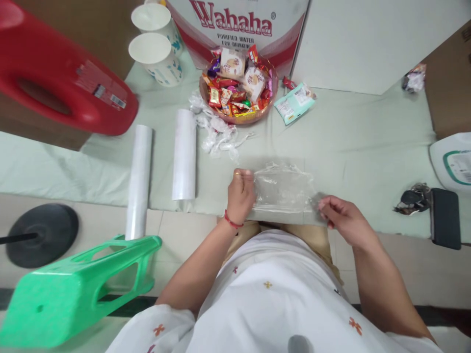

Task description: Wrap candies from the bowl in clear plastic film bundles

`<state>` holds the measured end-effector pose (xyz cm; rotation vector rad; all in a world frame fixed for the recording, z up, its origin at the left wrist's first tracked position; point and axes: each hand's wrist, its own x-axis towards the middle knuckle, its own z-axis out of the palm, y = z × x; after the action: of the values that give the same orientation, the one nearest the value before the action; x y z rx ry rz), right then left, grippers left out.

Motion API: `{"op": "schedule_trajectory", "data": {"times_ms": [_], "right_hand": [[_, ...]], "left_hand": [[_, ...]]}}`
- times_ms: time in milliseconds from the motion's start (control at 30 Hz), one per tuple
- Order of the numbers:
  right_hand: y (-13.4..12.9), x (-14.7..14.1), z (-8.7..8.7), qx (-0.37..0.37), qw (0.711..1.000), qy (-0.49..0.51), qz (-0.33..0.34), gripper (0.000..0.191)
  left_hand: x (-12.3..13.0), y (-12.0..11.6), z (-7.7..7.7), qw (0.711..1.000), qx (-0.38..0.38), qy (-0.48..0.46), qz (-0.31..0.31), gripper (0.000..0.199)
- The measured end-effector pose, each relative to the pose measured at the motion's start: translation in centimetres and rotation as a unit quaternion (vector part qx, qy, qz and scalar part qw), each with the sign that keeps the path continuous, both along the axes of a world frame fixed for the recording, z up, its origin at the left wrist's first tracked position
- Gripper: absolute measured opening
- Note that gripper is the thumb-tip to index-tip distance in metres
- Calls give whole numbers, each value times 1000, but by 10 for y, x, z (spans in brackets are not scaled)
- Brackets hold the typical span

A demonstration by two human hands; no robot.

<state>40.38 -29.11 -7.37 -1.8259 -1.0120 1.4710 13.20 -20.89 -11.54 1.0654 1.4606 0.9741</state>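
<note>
A clear plastic bag [285, 189], thin and crinkled, is stretched flat between my hands near the table's front edge. My left hand [241, 196], with a red string on the wrist and a ring on one finger, is closed on the bag's left end. At the opposite end, the curled fingers of my right hand [340, 215] pinch its right edge; the fingertips are slightly blurred. Behind the bag lie crumpled white plastic bags [217, 130]. To the left of my left hand is a white roll [184, 154], with a second white roll [139, 181] farther left.
A bowl of wrapped sweets [239, 116] stands before a Wahaha carton [239, 24], beside a mint-green packet [295, 103]. Paper cups [156, 61] and a red jug [106, 108] are left. Keys [412, 200] and a phone [445, 218] lie right. A green stool [47, 304] is lower left.
</note>
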Motion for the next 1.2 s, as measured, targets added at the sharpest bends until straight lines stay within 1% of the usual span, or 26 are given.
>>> {"op": "schedule_trajectory", "data": {"times_ms": [67, 100, 133, 167, 233, 267, 300, 367, 433, 467, 500, 533, 600, 700, 767, 833, 900, 967, 1067, 1133, 1200], "right_hand": [[-4, 11, 4, -19, 993, -51, 101, 39], [-2, 16, 8, -10, 988, -81, 131, 38], [3, 20, 12, 15, 983, -116, 138, 37], [10, 23, 17, 55, 979, -154, 125, 34], [34, 22, 26, 154, 962, -211, 74, 28], [48, 18, 30, 198, 954, -214, 73, 26], [64, 12, 31, 235, 947, -193, 101, 25], [94, -5, 30, 284, 927, -130, 207, 31], [119, -24, 26, 281, 901, -55, 326, 30], [130, -32, 24, 264, 890, -27, 371, 25], [138, -38, 22, 247, 882, -4, 401, 19], [145, -42, 21, 233, 879, 9, 415, 13], [156, -44, 21, 211, 887, 23, 411, 9], [165, -39, 20, 147, 910, 60, 382, 19], [168, -37, 17, 104, 922, 81, 365, 24], [171, -39, 11, 101, 930, 72, 346, 26], [172, -44, 5, 128, 939, 45, 317, 27], [171, -51, 2, 158, 948, 31, 274, 30], [166, -53, 6, 169, 961, 59, 210, 37], [158, -47, 9, 149, 966, 56, 204, 46], [149, -37, 10, 113, 964, 11, 239, 55]], "left_hand": [[-1, -2, 2, 997, -12, 56, -42, 33], [-1, -3, 3, 995, -17, 76, -66, 33], [-1, -3, 4, 992, -19, 82, -89, 32], [0, -4, 5, 991, -19, 77, -108, 29], [2, -8, 6, 991, -13, 47, -128, 22], [3, -9, 6, 991, -8, 32, -133, 20], [3, -11, 6, 990, -3, 21, -137, 19], [4, -15, 7, 989, 7, 7, -148, 19], [4, -17, 7, 987, 9, -1, -163, 19], [3, -17, 7, 985, 8, -2, -170, 19], [2, -17, 7, 984, 6, 1, -176, 19], [1, -17, 7, 983, 3, 7, -181, 19], [0, -16, 6, 981, -2, 32, -191, 19], [-2, -13, 7, 971, 0, 98, -216, 16], [-2, -12, 9, 961, 11, 139, -240, 13], [-2, -11, 11, 955, 26, 153, -252, 14], [-1, -11, 13, 959, 34, 137, -246, 22], [-1, -12, 12, 967, 23, 103, -231, 32], [-2, -14, 9, 980, -7, 47, -195, 46], [-2, -14, 8, 985, -20, 12, -172, 49], [-2, -15, 7, 987, -30, -17, -156, 51]]}}
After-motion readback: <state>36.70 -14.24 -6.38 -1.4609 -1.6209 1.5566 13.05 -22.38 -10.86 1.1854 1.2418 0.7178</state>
